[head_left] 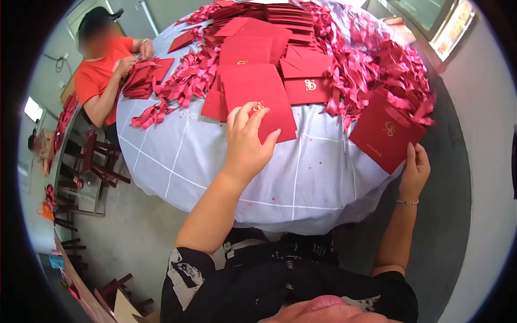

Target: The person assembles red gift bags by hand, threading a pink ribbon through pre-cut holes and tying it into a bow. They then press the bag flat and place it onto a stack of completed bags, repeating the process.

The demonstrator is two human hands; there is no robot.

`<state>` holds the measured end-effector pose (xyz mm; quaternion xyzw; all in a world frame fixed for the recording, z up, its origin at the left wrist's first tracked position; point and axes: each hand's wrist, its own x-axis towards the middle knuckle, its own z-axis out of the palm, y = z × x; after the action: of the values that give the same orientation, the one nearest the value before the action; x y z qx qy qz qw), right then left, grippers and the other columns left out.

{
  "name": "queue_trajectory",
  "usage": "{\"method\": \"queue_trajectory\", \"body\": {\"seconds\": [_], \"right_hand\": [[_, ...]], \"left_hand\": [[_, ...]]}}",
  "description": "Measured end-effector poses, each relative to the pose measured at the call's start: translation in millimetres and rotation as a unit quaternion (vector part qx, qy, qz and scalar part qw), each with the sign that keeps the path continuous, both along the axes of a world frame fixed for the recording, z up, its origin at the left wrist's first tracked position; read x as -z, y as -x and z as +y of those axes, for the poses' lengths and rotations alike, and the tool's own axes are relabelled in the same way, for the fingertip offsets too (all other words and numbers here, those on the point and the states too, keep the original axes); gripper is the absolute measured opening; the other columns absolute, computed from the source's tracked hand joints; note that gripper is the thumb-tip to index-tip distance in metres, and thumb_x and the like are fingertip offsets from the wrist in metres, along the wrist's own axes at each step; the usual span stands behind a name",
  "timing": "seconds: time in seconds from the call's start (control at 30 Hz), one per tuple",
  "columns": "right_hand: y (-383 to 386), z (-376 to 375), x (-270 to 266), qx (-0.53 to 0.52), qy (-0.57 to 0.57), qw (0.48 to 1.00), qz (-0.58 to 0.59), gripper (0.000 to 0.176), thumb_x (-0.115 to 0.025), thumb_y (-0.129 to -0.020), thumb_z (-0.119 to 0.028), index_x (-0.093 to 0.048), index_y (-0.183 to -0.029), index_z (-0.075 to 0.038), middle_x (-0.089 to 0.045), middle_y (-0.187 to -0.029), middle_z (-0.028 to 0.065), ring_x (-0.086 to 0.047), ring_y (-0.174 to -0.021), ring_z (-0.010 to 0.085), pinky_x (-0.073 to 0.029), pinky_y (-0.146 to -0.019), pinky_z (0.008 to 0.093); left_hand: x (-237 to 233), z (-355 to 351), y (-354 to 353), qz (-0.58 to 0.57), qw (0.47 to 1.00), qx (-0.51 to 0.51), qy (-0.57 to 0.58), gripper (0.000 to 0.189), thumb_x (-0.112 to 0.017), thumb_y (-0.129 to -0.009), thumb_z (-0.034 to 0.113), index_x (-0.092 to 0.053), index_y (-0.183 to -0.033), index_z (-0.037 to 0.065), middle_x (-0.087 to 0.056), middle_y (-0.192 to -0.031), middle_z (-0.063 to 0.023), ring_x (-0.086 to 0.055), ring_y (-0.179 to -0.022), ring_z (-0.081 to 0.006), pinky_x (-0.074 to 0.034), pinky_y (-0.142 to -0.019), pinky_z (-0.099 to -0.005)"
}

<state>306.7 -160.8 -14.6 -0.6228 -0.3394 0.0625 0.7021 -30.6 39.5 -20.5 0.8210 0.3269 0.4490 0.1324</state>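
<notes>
Crowding the tablecloth [323, 183]: a big ribbon heap [398, 70] on the right, a looser ribbon pile [191, 75] left of the centre stack [256, 86] of red envelopes, rows of packed envelopes [291, 24] at the far side. Ribbon heap sits right behind the held envelope [386, 133], so that side is cramped. Right hand [415, 171] pinches that envelope near its lower right corner, thumb on the front, gold emblem showing. Left hand [247, 141] lies on the centre stack, fingers spread and curved, clenched on nothing. Containers: stacked envelopes lie flat; clear plastic [358, 24] at far right may be a bag with ribbons inside, glare makes it hard to judge. Co-worker [91, 78] in an orange-red top, at the table's left side, has both hands over a small envelope pile [141, 83]. Edges: gridded cloth with red specks runs between centre stack and near rim. Held envelope is close to the right rim; beyond are grey floor [447, 226] and wall [493, 161]. Dark stools [90, 156] stand left
</notes>
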Motion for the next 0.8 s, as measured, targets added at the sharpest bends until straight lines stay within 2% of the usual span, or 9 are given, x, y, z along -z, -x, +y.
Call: {"method": "queue_trajectory", "body": {"seconds": [0.03, 0.07, 0.13, 0.17, 0.33, 0.5, 0.67, 0.77, 0.8], "right_hand": [[-16.6, 3.1, 16.4, 0.065, 0.006, 0.998, -0.015, 0.030, -0.069, -0.095, -0.008, -0.063, -0.123, 0.002, -0.063, -0.097, -0.0005, -0.056, -0.077, 0.0042, -0.046, -0.066, 0.0185], [-27.2, 4.0, 28.3, 0.059, 0.003, 0.998, -0.019, 0.030, -0.069, -0.095, -0.008, -0.063, -0.123, 0.002, -0.063, -0.097, -0.0005, -0.056, -0.077, 0.0042, -0.046, -0.066, 0.0185], [-36.6, 0.8, 44.6, 0.147, 0.066, 0.977, -0.143, 0.049, -0.072, -0.092, -0.008, -0.053, -0.137, 0.002, -0.055, -0.127, 0.0077, -0.059, -0.087, 0.0082, -0.050, -0.072, 0.0212], [-27.3, 1.3, 43.4, 0.140, 0.080, 0.979, -0.129, 0.060, -0.073, -0.091, -0.008, -0.045, -0.144, 0.000, -0.041, -0.143, 0.0112, -0.059, -0.098, 0.0119, -0.052, -0.076, 0.0232], [19.6, 10.2, 36.5, 0.184, 0.086, 0.956, -0.211, 0.061, -0.071, -0.089, -0.004, -0.044, -0.144, -0.003, -0.041, -0.144, 0.0126, -0.057, -0.108, 0.0193, -0.050, -0.087, 0.0316], [49.3, 18.6, 36.5, 0.208, 0.095, 0.933, -0.278, 0.061, -0.069, -0.087, 0.000, -0.045, -0.143, -0.003, -0.041, -0.145, 0.0151, -0.053, -0.118, 0.0270, -0.043, -0.099, 0.0390], [75.0, 24.9, 29.3, 0.153, 0.071, 0.933, -0.317, 0.057, -0.069, -0.087, 0.000, -0.048, -0.140, -0.002, -0.043, -0.144, 0.0165, -0.050, -0.125, 0.0296, -0.041, -0.102, 0.0404], [86.1, 37.9, 25.8, 0.070, 0.044, 0.935, -0.345, 0.050, -0.068, -0.084, 0.004, -0.054, -0.131, 0.000, -0.053, -0.133, 0.0182, -0.054, -0.120, 0.0297, -0.045, -0.100, 0.0374], [98.6, 44.1, 17.7, 0.034, 0.045, 0.951, -0.305, 0.047, -0.067, -0.084, 0.005, -0.055, -0.129, 0.001, -0.055, -0.130, 0.0176, -0.058, -0.114, 0.0289, -0.047, -0.097, 0.0362]], "left_hand": [[2.3, 0.2, 0.7, 0.037, 0.998, -0.048, -0.012, 0.057, -0.082, -0.075, 0.023, -0.061, -0.123, 0.003, -0.052, -0.135, -0.0214, -0.044, -0.126, -0.0394, -0.038, -0.106, -0.0493], [4.2, 0.2, 1.0, 0.074, 0.992, -0.095, -0.022, 0.070, -0.084, -0.073, 0.029, -0.056, -0.132, 0.004, -0.046, -0.141, -0.0249, -0.038, -0.132, -0.0423, -0.035, -0.108, -0.0531], [9.2, 0.3, 3.1, 0.106, 0.989, -0.101, -0.002, 0.082, -0.086, -0.070, 0.033, -0.050, -0.138, 0.005, -0.041, -0.145, -0.0265, -0.034, -0.135, -0.0436, -0.032, -0.109, -0.0573], [9.7, 0.0, 4.2, 0.140, 0.985, -0.101, 0.019, 0.094, -0.087, -0.067, 0.037, -0.044, -0.144, 0.005, -0.036, -0.149, -0.0282, -0.029, -0.139, -0.0449, -0.028, -0.110, -0.0614], [1.8, -3.0, 4.1, 0.223, 0.967, -0.086, 0.090, 0.106, -0.089, -0.065, 0.040, -0.035, -0.150, 0.007, -0.019, -0.158, -0.0295, -0.015, -0.147, -0.0479, -0.024, -0.111, -0.0676], [2.3, 1.5, 4.9, 0.186, 0.971, -0.129, 0.077, 0.110, -0.090, -0.065, 0.042, -0.033, -0.152, 0.006, -0.012, -0.159, -0.0319, -0.012, -0.146, -0.0523, -0.025, -0.112, -0.0666], [12.0, 16.8, 8.3, 0.138, 0.972, -0.150, 0.116, 0.111, -0.089, -0.066, 0.043, -0.031, -0.152, 0.004, -0.011, -0.158, -0.0354, -0.015, -0.144, -0.0554, -0.027, -0.114, -0.0620], [18.5, 20.1, 9.2, 0.118, 0.979, -0.136, 0.100, 0.109, -0.088, -0.067, 0.041, -0.032, -0.151, 0.001, -0.014, -0.157, -0.0357, -0.019, -0.142, -0.0556, -0.027, -0.115, -0.0588], [19.4, 20.1, 8.6, 0.108, 0.981, -0.132, 0.089, 0.106, -0.088, -0.069, 0.039, -0.033, -0.150, 0.000, -0.016, -0.156, -0.0356, -0.022, -0.140, -0.0548, -0.028, -0.115, -0.0580]]}}
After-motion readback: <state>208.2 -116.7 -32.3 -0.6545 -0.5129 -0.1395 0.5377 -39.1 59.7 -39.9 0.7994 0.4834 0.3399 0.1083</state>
